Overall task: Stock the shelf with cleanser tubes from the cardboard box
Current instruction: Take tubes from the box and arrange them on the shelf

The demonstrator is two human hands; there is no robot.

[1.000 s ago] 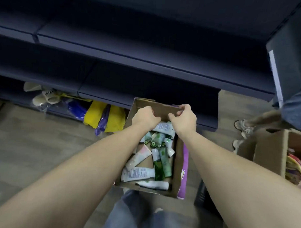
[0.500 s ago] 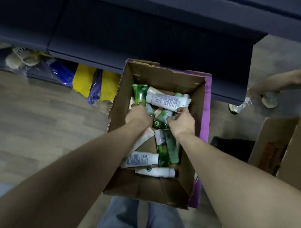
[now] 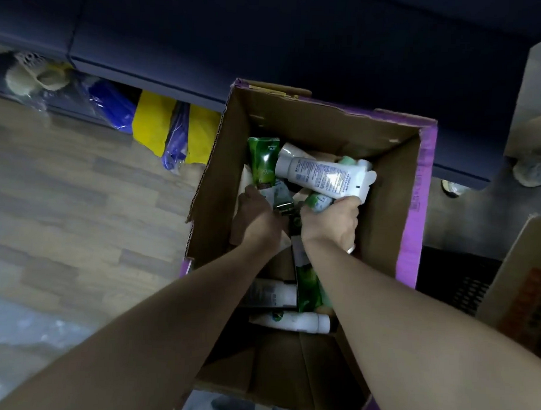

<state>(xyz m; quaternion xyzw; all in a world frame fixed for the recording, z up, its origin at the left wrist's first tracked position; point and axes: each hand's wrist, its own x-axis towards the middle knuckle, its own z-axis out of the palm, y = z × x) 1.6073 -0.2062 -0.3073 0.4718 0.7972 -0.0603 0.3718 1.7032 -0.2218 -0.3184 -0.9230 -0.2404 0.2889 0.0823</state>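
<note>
We reach both hands into the cardboard box point(image 3: 395, 190) on the wood floor point(image 3: 79, 198), in front of the dark blue shelf point(image 3: 268, 45), gathering cleanser tubes for stocking. Our right hand point(image 3: 330, 222) is curled around the crimped end of a white tube point(image 3: 322, 176), which lies tilted across the pile, and it seems to clutch a second, green-capped tube point(image 3: 318, 202) beneath it. Our left hand point(image 3: 256, 216) is closed on the lower end of a green tube point(image 3: 263, 161) that stands up out of the heap, though how the fingers wrap it is partly hidden. More tubes lie loose in the box, among them a white one point(image 3: 289, 321) near our side. The picking step is in hand; nothing we can see has reached the shelf yet. The next move, as we judge it, calls for lifting both handfuls clear of the box walls and carrying them up to the shelf without letting the doubled-up grip on the right slip. Compared with a second ago, when both hands held the far rim of the box, they are now down among the tubes, and the box fills far more of the view. Blue and yellow bags point(image 3: 149, 121) sit under the shelf.
</note>
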